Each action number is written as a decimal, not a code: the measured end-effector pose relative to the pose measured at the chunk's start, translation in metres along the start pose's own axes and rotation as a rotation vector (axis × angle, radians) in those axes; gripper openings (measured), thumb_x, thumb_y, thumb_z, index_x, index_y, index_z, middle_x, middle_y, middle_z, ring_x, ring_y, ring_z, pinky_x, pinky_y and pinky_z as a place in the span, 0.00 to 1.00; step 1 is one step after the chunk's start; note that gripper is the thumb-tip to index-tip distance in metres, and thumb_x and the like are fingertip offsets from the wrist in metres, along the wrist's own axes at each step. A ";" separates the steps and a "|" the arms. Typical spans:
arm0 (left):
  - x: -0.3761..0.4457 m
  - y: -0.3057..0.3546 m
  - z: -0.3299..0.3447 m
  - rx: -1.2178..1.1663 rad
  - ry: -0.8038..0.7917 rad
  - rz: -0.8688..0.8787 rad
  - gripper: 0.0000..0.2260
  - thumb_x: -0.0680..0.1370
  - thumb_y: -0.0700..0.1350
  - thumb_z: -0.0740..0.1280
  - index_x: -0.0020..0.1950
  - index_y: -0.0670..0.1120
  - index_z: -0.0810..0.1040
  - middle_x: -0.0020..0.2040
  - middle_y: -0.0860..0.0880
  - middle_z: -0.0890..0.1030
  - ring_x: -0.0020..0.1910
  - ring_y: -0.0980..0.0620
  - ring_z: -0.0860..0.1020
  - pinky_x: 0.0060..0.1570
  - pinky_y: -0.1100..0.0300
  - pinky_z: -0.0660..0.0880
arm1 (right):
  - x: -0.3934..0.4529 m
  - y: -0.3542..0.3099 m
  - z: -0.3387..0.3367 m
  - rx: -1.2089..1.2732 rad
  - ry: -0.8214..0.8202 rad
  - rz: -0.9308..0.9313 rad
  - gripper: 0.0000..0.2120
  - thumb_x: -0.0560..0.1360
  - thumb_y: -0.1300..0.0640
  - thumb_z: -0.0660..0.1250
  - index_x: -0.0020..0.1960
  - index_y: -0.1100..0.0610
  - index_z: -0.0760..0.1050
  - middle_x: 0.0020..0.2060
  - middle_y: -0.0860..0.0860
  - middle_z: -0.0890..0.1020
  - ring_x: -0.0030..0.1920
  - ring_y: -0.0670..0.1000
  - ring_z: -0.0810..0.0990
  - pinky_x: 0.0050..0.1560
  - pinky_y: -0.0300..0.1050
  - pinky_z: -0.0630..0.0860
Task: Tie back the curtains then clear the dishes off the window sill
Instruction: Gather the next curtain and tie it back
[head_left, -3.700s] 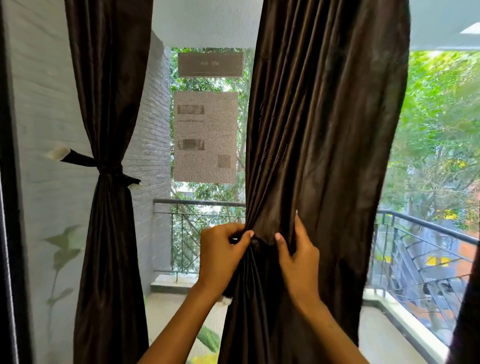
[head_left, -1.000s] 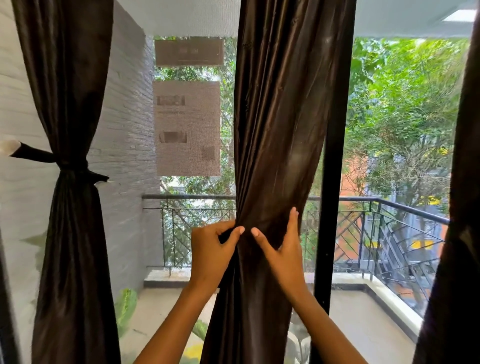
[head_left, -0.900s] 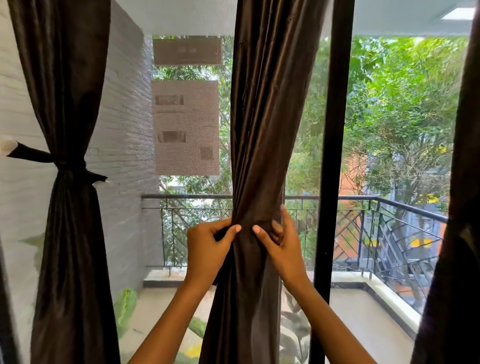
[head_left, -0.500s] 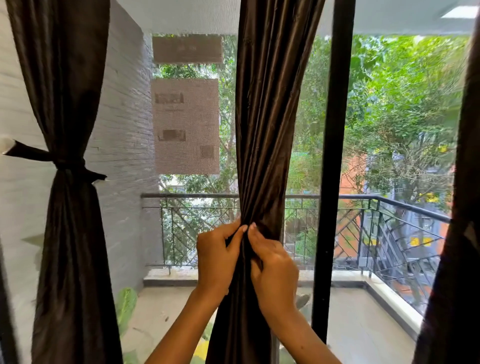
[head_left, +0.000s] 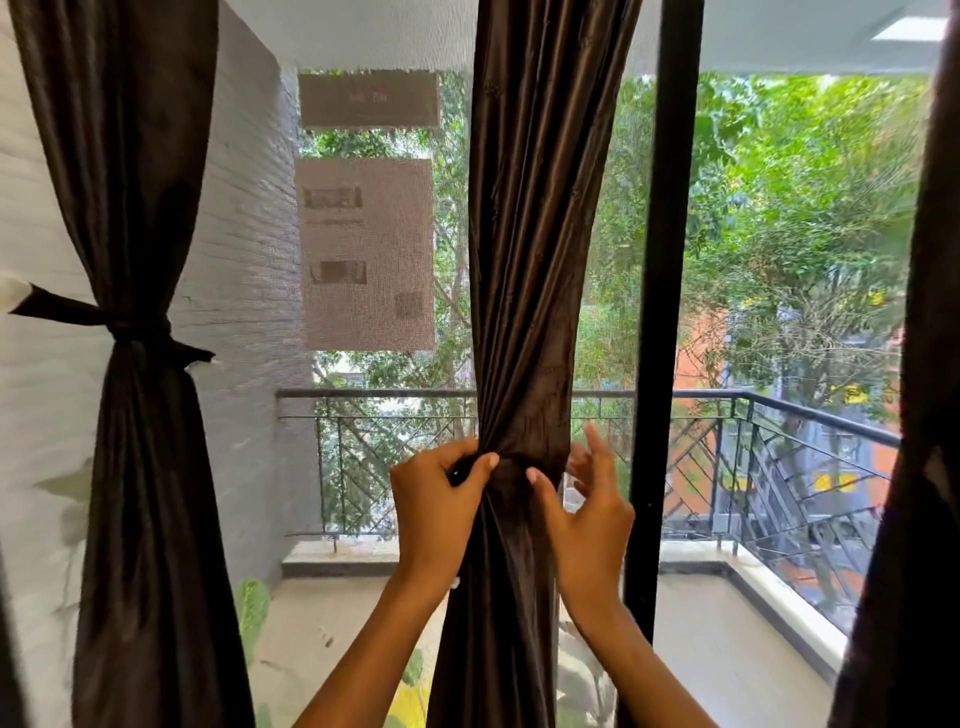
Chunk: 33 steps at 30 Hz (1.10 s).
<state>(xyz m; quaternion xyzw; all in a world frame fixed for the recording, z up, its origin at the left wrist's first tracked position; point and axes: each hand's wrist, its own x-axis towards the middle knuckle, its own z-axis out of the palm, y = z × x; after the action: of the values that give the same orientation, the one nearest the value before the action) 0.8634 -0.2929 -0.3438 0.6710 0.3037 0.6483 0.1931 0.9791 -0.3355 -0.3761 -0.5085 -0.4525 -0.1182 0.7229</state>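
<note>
Head view: middle curtain (head_left: 530, 260) hangs centre frame, dark brown, bunched into a narrow waist just above the hands. Left hand (head_left: 436, 514) grips the bunched fabric at its left edge, fingers (head_left: 467, 460) curled round it, thumb tip pressed on the front of the cloth; a dark bit shows inside the curl, possibly a tie strap, cannot tell. Right hand (head_left: 587, 514) sits at the right edge of the waist, thumb tip touching the front of the fabric near the left thumb. Its other fingers (head_left: 597, 457) are spread and mostly straight, motion-blurred, reaching past the curtain's right side; whether they touch the cloth cannot be told. Nothing is pinched in the right hand.

Left curtain (head_left: 135, 208) at frame left is already gathered, a dark tie-back (head_left: 119, 325) cinched round it and running off to a white fitting (head_left: 13, 291) on the grey brick wall (head_left: 244, 260). A third curtain (head_left: 914, 467) hangs loose along the right edge. A black window frame post (head_left: 662, 312) stands just right of the middle curtain. Two paper sheets (head_left: 366, 249) are stuck on the mesh screen between the left and middle curtains. Beyond the screen: balcony railing (head_left: 779, 410), balcony floor, green trees. Window sill and dishes are not in frame.
</note>
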 end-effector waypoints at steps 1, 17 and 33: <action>-0.001 0.002 0.000 0.008 0.011 0.011 0.08 0.70 0.42 0.75 0.49 0.44 0.85 0.41 0.55 0.84 0.40 0.62 0.81 0.47 0.69 0.77 | 0.002 0.001 0.000 -0.018 -0.004 -0.017 0.22 0.71 0.59 0.74 0.63 0.51 0.74 0.49 0.42 0.82 0.49 0.37 0.80 0.51 0.36 0.77; 0.002 0.008 -0.006 -0.122 0.008 -0.138 0.14 0.64 0.46 0.79 0.46 0.50 0.80 0.36 0.55 0.82 0.36 0.64 0.80 0.37 0.73 0.74 | -0.012 -0.008 0.015 -0.462 -0.410 -0.397 0.18 0.73 0.56 0.53 0.53 0.62 0.77 0.48 0.52 0.72 0.45 0.52 0.74 0.33 0.38 0.66; 0.036 -0.023 -0.025 -0.349 -0.309 -0.236 0.17 0.70 0.34 0.73 0.47 0.44 0.66 0.41 0.42 0.84 0.44 0.44 0.83 0.49 0.51 0.79 | 0.053 -0.001 -0.013 -0.126 -0.580 -0.096 0.11 0.68 0.56 0.76 0.49 0.51 0.80 0.36 0.42 0.80 0.36 0.39 0.79 0.42 0.34 0.74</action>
<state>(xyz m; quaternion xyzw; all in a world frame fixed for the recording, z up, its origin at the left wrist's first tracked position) 0.8344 -0.2557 -0.3301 0.6782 0.2305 0.5537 0.4245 1.0152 -0.3315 -0.3351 -0.5428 -0.6556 -0.0300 0.5241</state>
